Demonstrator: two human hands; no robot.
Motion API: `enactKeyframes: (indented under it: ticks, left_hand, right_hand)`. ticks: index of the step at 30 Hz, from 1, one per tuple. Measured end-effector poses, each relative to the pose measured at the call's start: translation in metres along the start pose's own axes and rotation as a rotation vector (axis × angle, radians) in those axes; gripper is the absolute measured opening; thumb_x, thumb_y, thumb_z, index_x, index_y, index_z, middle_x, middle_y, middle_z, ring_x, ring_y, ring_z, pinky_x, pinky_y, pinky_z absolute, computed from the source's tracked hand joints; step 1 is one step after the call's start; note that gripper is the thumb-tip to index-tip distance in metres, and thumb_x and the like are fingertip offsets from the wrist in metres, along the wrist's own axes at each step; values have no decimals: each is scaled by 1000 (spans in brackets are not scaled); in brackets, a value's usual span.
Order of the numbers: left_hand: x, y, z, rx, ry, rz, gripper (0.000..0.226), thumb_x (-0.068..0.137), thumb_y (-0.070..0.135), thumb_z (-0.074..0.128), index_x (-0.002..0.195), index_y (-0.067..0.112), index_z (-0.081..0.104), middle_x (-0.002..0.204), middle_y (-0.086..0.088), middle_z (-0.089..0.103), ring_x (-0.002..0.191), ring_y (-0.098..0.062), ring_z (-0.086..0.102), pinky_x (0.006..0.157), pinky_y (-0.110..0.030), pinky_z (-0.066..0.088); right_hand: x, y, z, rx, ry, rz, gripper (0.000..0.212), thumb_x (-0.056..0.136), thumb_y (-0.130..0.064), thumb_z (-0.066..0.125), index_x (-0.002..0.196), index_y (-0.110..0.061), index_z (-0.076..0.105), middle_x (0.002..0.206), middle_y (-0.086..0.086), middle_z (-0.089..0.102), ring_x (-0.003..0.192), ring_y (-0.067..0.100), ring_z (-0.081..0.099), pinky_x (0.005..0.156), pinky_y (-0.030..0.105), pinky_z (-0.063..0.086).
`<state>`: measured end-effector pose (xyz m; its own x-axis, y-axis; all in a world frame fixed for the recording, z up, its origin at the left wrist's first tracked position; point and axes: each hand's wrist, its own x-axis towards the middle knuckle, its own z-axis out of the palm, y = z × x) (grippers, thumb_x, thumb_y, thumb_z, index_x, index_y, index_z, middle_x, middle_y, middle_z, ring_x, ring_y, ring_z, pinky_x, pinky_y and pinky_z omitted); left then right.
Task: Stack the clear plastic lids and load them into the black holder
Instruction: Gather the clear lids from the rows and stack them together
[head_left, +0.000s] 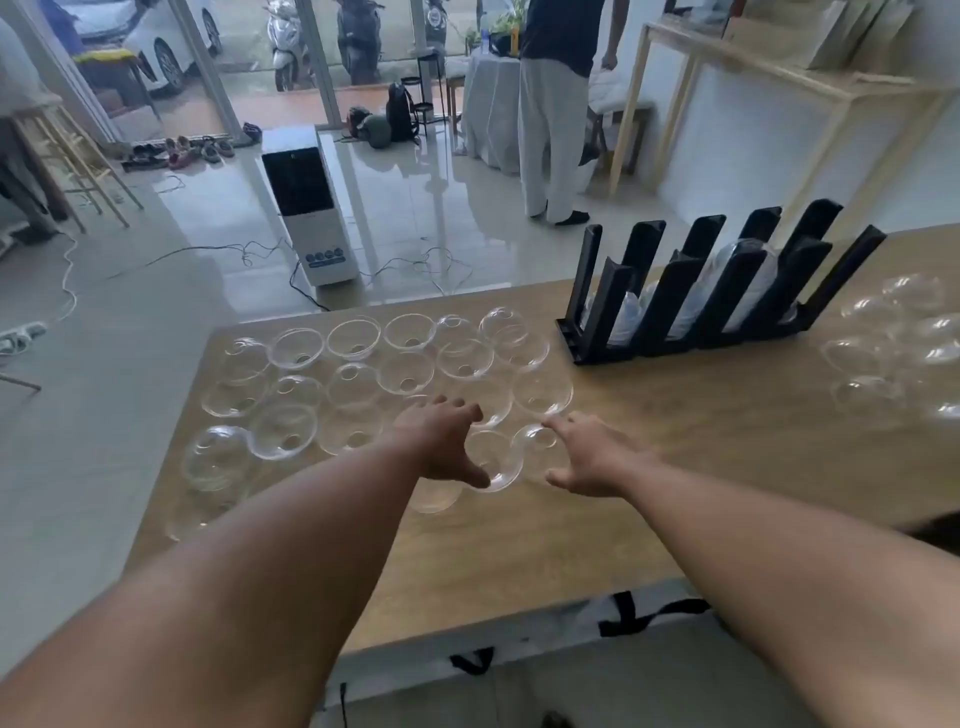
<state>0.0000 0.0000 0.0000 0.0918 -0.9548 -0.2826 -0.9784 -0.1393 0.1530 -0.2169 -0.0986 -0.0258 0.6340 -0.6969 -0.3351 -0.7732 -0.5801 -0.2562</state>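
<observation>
From the head camera, a long wooden table (597, 499) runs across the lower half of the view, its near edge carrying black straps; the clear plastic lids (363, 374) lie spread in loose rows over its left part, dome-shaped and mostly single, and a second, blurrier group of lids (898, 343) sits at the far right end. The black holder (717, 291) stands on the table's far side, between the two groups, its upright dividers tilted to the right; some clear lids already stand in its slots, though how many is hard to tell through the blur. Both bare arms reach forward over the nearest lids; the left hand (447, 441) has its fingers spread and lowered over the lids, the thumb against the rim of one lid (493, 462), seemingly touching rather than gripping; the right hand (587, 457) is likewise spread, fingers apart, its fingertips at the edge of the neighbouring lid (537, 447). Beyond the table lies a glossy tiled floor (415, 208) with trailing cables; a white and black air cooler (311, 208) stands there, shoes (176, 150) lie by the glass doors, and a person (556, 104) in pale trousers stands beside a light wooden shelf frame (727, 78).
</observation>
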Motion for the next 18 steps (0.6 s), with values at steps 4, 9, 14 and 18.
enactKeyframes:
  ticks: [4, 9, 14, 18]
  left_hand:
    - [7, 13, 12, 176, -17, 108, 112, 61, 77, 76, 151, 24, 38, 149, 8, 46, 135, -21, 38, 108, -35, 34]
    - [19, 24, 27, 299, -15, 179, 115, 61, 72, 80, 153, 22, 32, 154, 7, 42, 139, -23, 35, 110, -35, 32]
    - [27, 29, 34, 291, -8, 156, 107, 58, 60, 89, 146, 24, 39, 137, 1, 56, 125, -23, 48, 89, -32, 41]
    - [36, 32, 35, 314, -51, 156, 104, 62, 54, 90, 146, 23, 37, 140, 2, 56, 130, -23, 44, 99, -34, 41]
  right_hand:
    - [5, 1, 11, -81, 41, -21, 82, 87, -53, 69, 158, -40, 29, 154, -4, 40, 138, 25, 41, 108, 41, 40]
    - [17, 6, 19, -170, 40, -44, 84, 88, -60, 65, 160, -43, 23, 152, 2, 40, 138, 27, 40, 111, 42, 38]
    - [21, 15, 27, -199, 54, -70, 82, 87, -60, 66, 157, -42, 26, 148, 5, 38, 135, 27, 39, 108, 43, 40]
    - [22, 23, 35, -177, 68, -86, 81, 85, -61, 68, 153, -41, 29, 144, 5, 38, 132, 27, 41, 104, 45, 43]
